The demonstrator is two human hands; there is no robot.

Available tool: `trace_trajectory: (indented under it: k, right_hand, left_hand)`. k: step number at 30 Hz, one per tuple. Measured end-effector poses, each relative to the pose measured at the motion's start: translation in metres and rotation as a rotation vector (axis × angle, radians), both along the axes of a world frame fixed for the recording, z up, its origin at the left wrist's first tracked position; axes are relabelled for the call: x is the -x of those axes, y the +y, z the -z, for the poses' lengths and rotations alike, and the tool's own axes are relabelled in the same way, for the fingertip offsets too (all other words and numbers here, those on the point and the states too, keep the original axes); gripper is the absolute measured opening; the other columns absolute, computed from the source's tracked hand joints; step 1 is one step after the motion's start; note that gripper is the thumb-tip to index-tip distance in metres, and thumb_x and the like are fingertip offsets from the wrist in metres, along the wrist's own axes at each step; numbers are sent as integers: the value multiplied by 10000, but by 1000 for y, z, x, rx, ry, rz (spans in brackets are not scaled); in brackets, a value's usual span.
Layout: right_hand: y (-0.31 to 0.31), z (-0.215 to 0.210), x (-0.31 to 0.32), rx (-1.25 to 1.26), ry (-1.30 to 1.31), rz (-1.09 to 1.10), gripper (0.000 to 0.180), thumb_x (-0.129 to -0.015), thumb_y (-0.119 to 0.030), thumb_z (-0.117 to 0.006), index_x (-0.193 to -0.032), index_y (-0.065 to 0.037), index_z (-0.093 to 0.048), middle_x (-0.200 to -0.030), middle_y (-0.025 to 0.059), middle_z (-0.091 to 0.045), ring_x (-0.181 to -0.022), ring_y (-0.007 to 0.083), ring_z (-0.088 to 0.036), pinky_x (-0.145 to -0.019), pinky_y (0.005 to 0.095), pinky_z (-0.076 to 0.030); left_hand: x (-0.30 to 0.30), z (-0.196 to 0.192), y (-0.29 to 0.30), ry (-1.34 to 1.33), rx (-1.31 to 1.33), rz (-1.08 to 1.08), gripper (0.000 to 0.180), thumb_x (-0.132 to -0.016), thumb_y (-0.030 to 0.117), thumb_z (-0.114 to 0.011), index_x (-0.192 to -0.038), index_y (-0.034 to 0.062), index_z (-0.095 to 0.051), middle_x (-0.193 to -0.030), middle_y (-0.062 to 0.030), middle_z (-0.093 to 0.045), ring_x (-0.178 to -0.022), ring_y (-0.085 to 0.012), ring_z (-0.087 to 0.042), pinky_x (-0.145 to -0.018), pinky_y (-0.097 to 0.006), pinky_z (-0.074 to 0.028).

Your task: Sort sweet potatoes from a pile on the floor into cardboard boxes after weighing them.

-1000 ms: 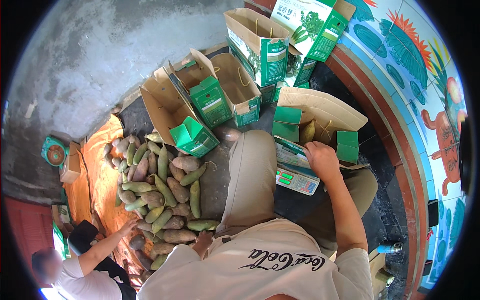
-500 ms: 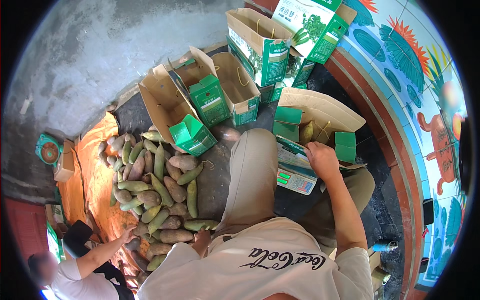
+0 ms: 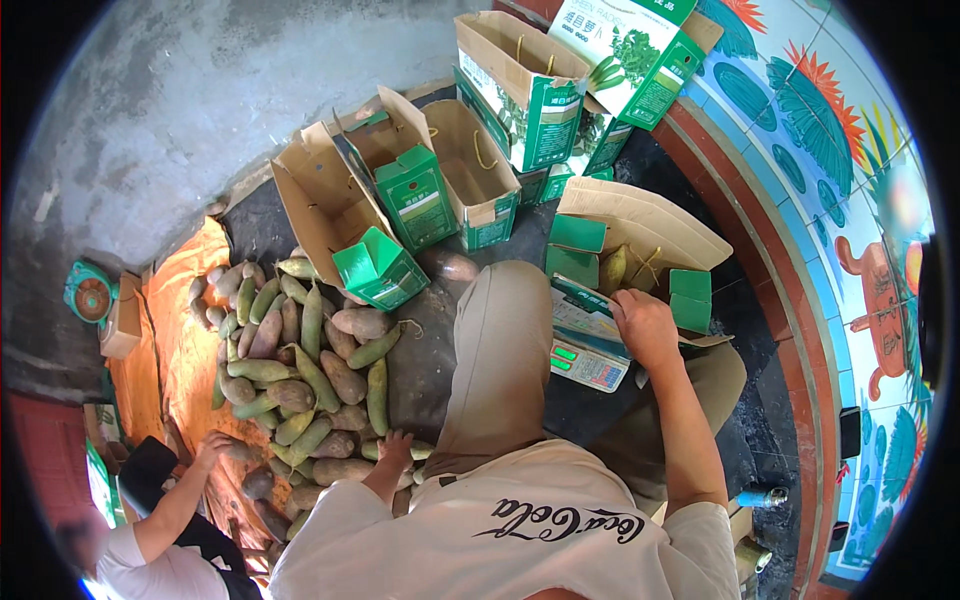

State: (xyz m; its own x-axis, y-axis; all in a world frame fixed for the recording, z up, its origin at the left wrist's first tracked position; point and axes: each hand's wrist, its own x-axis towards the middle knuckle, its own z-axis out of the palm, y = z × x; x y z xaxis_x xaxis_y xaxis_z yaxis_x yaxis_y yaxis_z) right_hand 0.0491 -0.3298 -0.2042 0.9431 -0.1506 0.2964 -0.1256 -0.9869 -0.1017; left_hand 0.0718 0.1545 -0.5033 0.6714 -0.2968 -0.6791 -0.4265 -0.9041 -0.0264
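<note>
My right hand (image 3: pixel 645 325) grips the near flap of an open green and white cardboard box (image 3: pixel 650 222). That box stands on a digital scale (image 3: pixel 590 369) with lit green displays. One green radish (image 3: pixel 613 268) and a yellow cord handle show inside it. On the left lies a large pile of green and purplish-brown radishes (image 3: pixel 347 380). My left hand (image 3: pixel 396 449) is over the near right edge of the pile, its fingers spread, beside a green radish (image 3: pixel 421 450). Whether it touches that radish I cannot tell.
Several open cardboard boxes (image 3: pixel 480 170) stand ahead along the wall. A co-worker (image 3: pixel 165 545) reaches into the pile at lower left. Orange sheeting (image 3: pixel 190 300) lies under it. A teal dial scale (image 3: pixel 92 291) is at far left, a blue can (image 3: pixel 762 498) at lower right.
My left hand has moved forward over the radishes, its fingers now showing spread. My right hand keeps its hold on the box flap. The co-worker's hand has shifted left and farther away.
</note>
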Motion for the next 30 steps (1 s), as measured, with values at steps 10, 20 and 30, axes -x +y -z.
trace_trajectory:
  k: [10, 20, 30]
  right_hand:
    - [0, -4, -1, -26, 40, 7, 96, -803, -140, -618, -835, -61, -575, -748, 101, -580, -720, 288, -594, -644, 391, -478]
    - [1, -3, -4, -8, 39, 12, 134, -759, -142, -655, -845, -79, -574, -731, 72, -566, -711, 254, -592, -644, 373, -485]
    - [2, -4, -5, -22, 53, 27, 133, -760, -138, -654, -849, -80, -574, -742, 73, -567, -725, 251, -593, -652, 374, -485]
  left_hand:
    - [1, 2, -24, 226, -148, 133, 610, -752, 158, -658, -1315, 269, -452, -1316, -75, -414, -1267, -283, -368, -1010, -546, -309]
    - [10, 33, -29, 229, -102, 309, 440, -811, 240, -599, -1242, 269, -516, -1245, -44, -491, -1198, -268, -448, -956, -566, -339]
    - [2, 28, -36, 126, -86, 311, 381, -810, 234, -612, -1184, 188, -557, -1176, -93, -518, -1125, -264, -493, -942, -541, -354]
